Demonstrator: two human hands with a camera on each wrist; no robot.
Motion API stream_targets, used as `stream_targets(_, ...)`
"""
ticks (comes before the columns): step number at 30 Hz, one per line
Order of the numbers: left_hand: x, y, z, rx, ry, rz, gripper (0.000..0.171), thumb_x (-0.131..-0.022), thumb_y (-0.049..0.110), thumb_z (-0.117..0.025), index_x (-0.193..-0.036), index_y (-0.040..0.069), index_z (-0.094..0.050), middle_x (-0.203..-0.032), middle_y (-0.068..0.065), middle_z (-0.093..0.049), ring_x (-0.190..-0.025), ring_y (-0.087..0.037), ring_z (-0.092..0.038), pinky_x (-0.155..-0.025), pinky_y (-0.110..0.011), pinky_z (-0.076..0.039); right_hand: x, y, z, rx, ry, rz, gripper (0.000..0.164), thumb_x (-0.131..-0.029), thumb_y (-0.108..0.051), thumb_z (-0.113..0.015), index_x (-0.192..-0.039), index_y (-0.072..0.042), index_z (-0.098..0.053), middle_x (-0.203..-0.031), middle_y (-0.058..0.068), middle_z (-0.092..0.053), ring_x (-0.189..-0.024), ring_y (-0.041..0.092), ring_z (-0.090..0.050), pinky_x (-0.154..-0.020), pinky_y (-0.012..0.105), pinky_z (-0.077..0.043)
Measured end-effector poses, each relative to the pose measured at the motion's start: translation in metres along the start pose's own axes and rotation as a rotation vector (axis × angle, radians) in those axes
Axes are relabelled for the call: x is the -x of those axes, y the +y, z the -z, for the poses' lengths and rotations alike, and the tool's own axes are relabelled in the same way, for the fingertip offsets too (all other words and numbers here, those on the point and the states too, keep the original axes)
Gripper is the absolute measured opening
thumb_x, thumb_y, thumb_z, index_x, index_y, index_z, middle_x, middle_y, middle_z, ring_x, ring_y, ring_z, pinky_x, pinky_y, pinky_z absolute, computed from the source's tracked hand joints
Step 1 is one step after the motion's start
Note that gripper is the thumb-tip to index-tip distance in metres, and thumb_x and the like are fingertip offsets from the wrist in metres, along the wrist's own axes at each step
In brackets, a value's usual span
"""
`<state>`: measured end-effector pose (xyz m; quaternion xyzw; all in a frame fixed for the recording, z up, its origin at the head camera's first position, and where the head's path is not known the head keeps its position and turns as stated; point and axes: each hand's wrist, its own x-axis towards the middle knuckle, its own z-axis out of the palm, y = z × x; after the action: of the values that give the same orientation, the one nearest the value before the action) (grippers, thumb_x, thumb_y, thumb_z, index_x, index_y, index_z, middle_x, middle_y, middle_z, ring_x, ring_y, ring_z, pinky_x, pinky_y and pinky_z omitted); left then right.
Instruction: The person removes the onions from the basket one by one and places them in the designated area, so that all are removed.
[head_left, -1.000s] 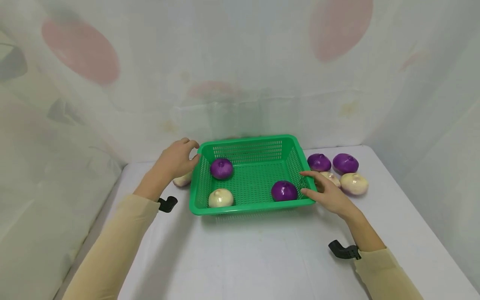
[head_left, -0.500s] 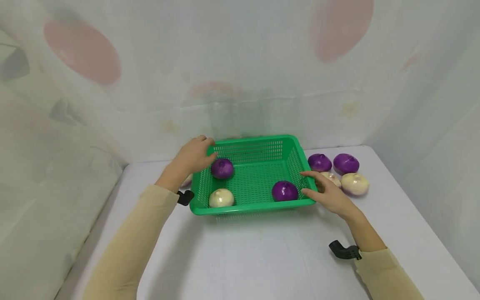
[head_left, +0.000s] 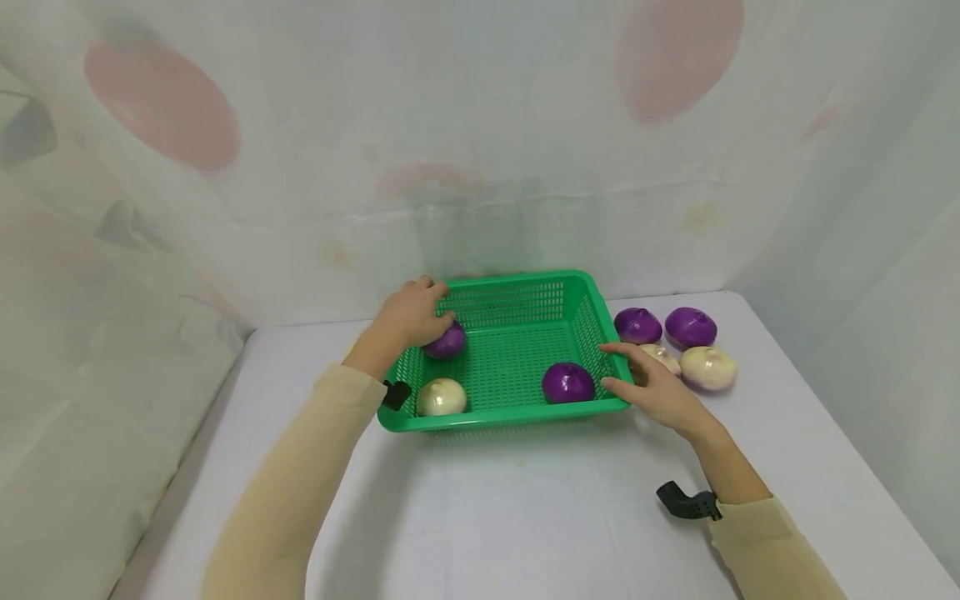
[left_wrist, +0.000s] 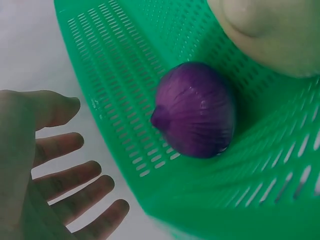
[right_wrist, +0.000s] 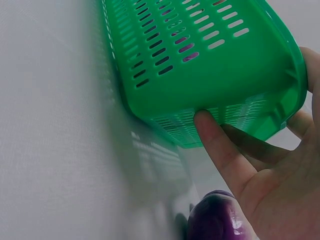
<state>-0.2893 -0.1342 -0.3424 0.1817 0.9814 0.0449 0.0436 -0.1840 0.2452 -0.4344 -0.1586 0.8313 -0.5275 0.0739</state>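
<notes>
A green plastic basket (head_left: 495,414) with slotted walls stands on the white table. Inside it are a purple onion (head_left: 446,342) at the back left, a pale onion (head_left: 442,397) at the front left and another purple onion (head_left: 567,383) at the front right. My left hand (head_left: 411,315) hovers over the basket's left end, partly covering the back-left onion. Its fingers (left_wrist: 67,180) are spread with nothing between them in the left wrist view. My right hand (head_left: 656,387) holds the basket's right rim, one fingertip against the outer wall in the right wrist view.
Right of the basket, two purple onions (head_left: 691,327) and two pale onions (head_left: 708,368) lie on the table (head_left: 525,517), one pale onion partly behind my right hand. A patterned white curtain (head_left: 480,125) rises behind the table.
My left hand has moved right, from beside the basket's left rim to over its left end. The pale onion seen left of the basket is now hidden by my arm. My right hand stays put.
</notes>
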Motion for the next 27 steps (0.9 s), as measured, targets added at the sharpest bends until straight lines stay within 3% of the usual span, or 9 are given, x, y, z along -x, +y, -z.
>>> stream_targets(11,-0.013,0.010,-0.013,-0.076,-0.059,0.015,0.051,-0.095,0.039,-0.051,-0.138,0.013,-0.046,-0.136,-0.017,-0.042,-0.123,-0.039,-0.042,-0.093,-0.054,-0.042,-0.001,0.002,0.000,0.002,-0.001,0.022,0.053,-0.093,-0.032,-0.063,-0.140,-0.022,-0.042,-0.149,0.008,-0.033,-0.140,0.033,-0.022,-0.108,0.060,-0.020)
stream_targets(19,-0.017,0.018,-0.026,-0.108,-0.150,0.084,0.064,-0.093,0.043,-0.052,-0.148,0.017,-0.033,-0.146,-0.017,-0.031,-0.133,-0.040,-0.031,-0.098,-0.058,-0.037,0.000,0.003,0.001,-0.003,0.002,0.030,0.053,-0.093,-0.031,-0.063,-0.141,-0.022,-0.042,-0.149,0.006,-0.033,-0.140,0.031,-0.022,-0.108,0.059,-0.020)
stream_targets(27,-0.017,0.021,-0.038,-0.095,-0.211,0.102,0.067,-0.093,0.044,-0.054,-0.150,0.018,-0.029,-0.153,-0.019,-0.020,-0.140,-0.042,-0.017,-0.102,-0.061,-0.030,-0.001,0.003,-0.001,0.009,0.003,0.023,0.054,-0.092,-0.035,-0.063,-0.140,-0.024,-0.042,-0.149,0.005,-0.033,-0.140,0.031,-0.022,-0.108,0.059,-0.021)
